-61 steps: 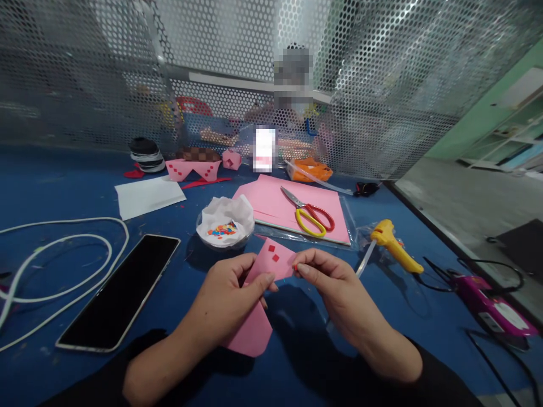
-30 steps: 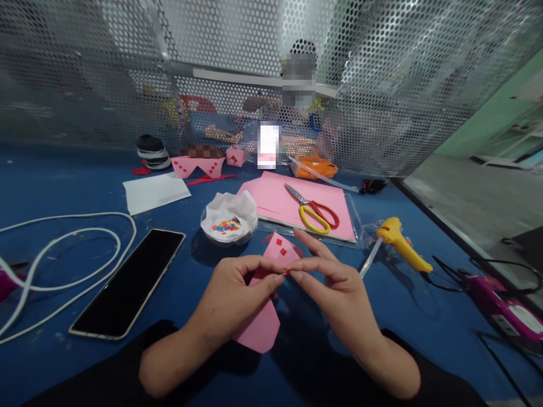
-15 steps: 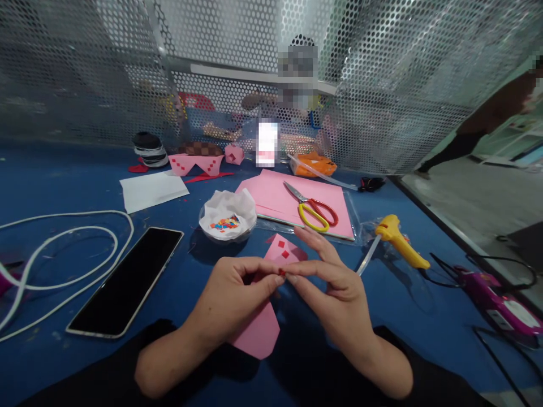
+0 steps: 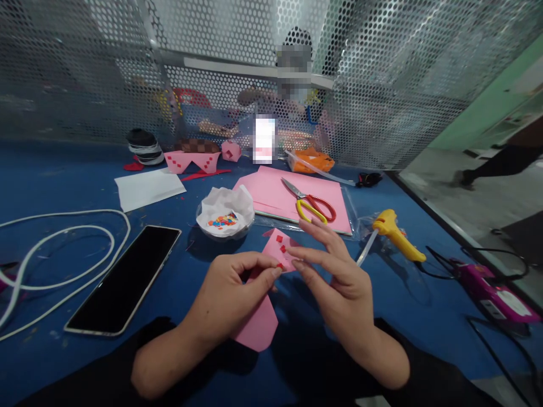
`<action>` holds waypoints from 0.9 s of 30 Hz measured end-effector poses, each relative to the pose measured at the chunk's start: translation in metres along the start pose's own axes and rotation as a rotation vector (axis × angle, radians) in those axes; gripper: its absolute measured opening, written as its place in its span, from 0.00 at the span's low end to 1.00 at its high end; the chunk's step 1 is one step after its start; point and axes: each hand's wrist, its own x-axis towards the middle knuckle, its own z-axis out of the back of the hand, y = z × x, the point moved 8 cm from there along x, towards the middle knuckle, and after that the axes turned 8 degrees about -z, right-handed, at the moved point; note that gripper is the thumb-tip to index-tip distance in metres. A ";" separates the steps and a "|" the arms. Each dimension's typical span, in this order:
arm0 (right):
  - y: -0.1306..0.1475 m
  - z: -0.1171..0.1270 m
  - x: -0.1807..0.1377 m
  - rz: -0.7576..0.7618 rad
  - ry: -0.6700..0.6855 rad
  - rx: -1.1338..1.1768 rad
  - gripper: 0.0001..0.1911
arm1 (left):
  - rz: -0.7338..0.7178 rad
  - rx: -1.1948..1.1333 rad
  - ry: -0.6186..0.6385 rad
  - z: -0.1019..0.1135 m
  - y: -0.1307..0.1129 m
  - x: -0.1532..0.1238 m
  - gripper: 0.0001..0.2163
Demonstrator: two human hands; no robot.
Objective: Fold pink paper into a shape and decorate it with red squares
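Note:
My left hand (image 4: 231,297) is closed in a pinch, with a small red paper piece (image 4: 279,265) at the tips of its thumb and forefinger. Under that hand a folded pink paper cutout (image 4: 258,324) extends toward me. Red squares (image 4: 283,249) show on the cutout's upper part, and the hand hides its middle. Just to the right, my right hand (image 4: 339,277) is open with its fingers apart, its fingertips close to the pink paper. Whether they touch it I cannot tell. A bowl lined with white paper (image 4: 210,206) holds small coloured bits beyond my left hand.
Red-and-yellow scissors (image 4: 311,206) rest on pink sheets (image 4: 267,183). A yellow glue gun (image 4: 396,234) lies to the right near a purple power strip (image 4: 500,291). On the left are a black-screened phone (image 4: 127,277) and a white cable (image 4: 112,243). Pink paper glasses (image 4: 180,163) stand behind.
My right fingertips have come away from the red piece and spread slightly. The left hand keeps its pinch. The whole view has shifted a little.

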 end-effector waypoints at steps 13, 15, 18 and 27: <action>0.004 -0.009 0.000 0.125 0.114 -0.208 0.03 | -0.096 0.150 0.090 -0.007 -0.004 -0.002 0.09; 0.004 -0.009 0.000 0.122 0.111 -0.203 0.03 | -0.097 0.149 0.097 -0.007 -0.004 -0.002 0.08; 0.005 -0.010 0.000 0.115 0.128 -0.200 0.02 | -0.109 0.153 0.099 -0.007 -0.005 -0.003 0.08; -0.015 0.004 0.007 -0.195 0.075 0.046 0.04 | -0.119 0.150 -0.020 0.001 -0.007 -0.001 0.05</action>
